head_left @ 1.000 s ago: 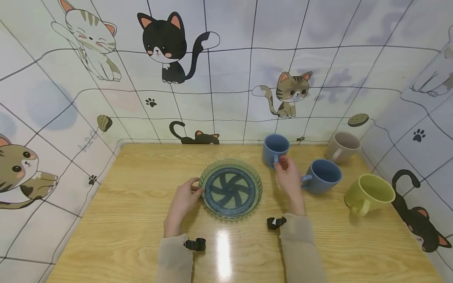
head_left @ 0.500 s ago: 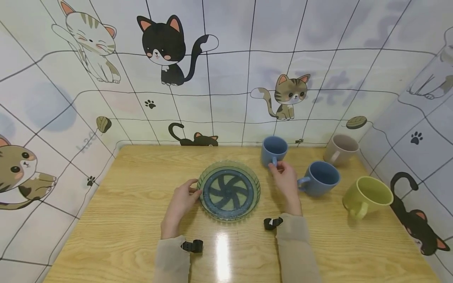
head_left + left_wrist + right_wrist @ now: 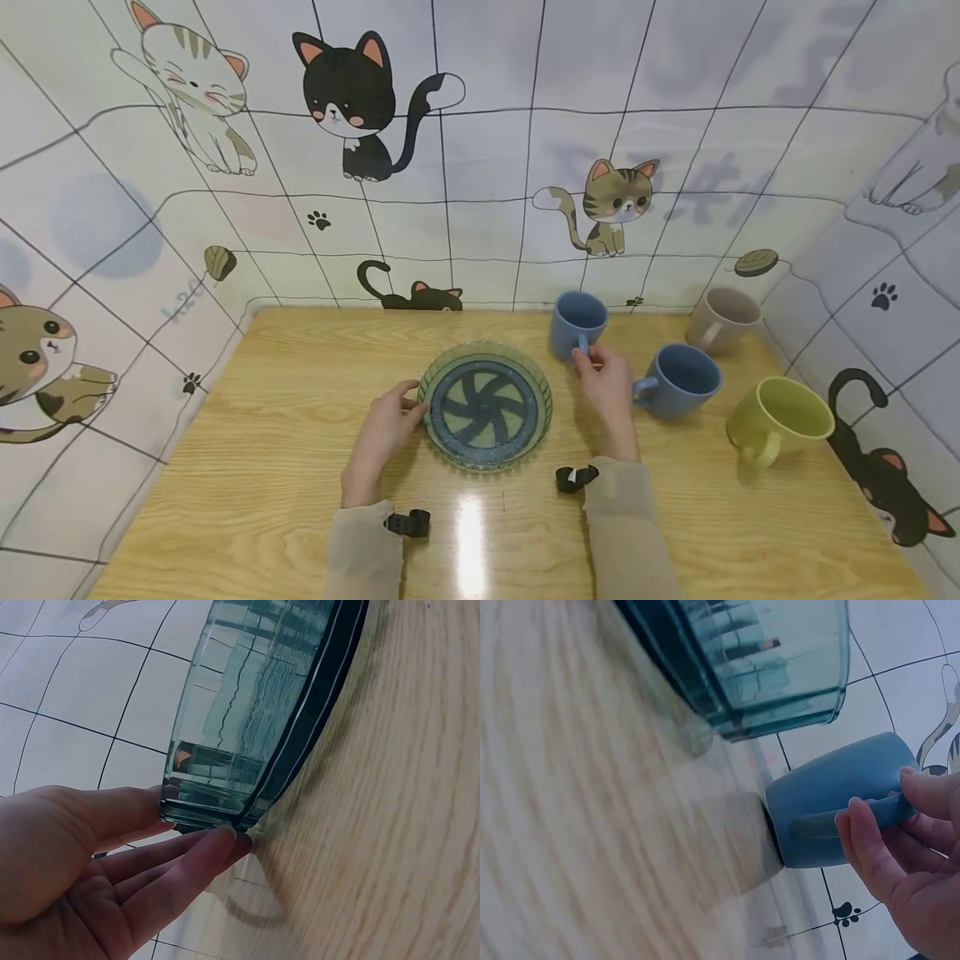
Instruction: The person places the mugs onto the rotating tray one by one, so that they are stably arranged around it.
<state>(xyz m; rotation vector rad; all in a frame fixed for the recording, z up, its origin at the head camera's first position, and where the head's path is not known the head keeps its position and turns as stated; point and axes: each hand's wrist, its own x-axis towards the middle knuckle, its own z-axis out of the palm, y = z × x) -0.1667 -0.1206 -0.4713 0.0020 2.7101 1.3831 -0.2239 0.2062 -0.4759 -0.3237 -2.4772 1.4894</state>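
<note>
Near the table's middle sits a round green-tinted glass dish (image 3: pixel 486 350) with a ribbed wall and a dark blue pinwheel pattern at its base. My left hand (image 3: pixel 384 429) is at the dish's left side; in the left wrist view its fingertips (image 3: pixel 221 838) touch the outer wall with the fingers fairly straight. Behind the dish to the right, my right hand (image 3: pixel 609 387) pinches the handle of an upright blue mug (image 3: pixel 573 329). The right wrist view shows the thumb and fingers round that mug's handle (image 3: pixel 817 826).
A second blue mug (image 3: pixel 678 387) stands just right of my right hand, its handle towards that wrist. Beyond it are a greyish-pink mug (image 3: pixel 720 325) at the back and a yellow-green mug (image 3: pixel 776 421) to the right. A cat-printed wall (image 3: pixel 487 225) borders the wooden table (image 3: pixel 285 383).
The right hand has shifted the blue mug slightly left and towards the front, holding its handle throughout. The left hand stays at the dish. The head view has shifted a little.
</note>
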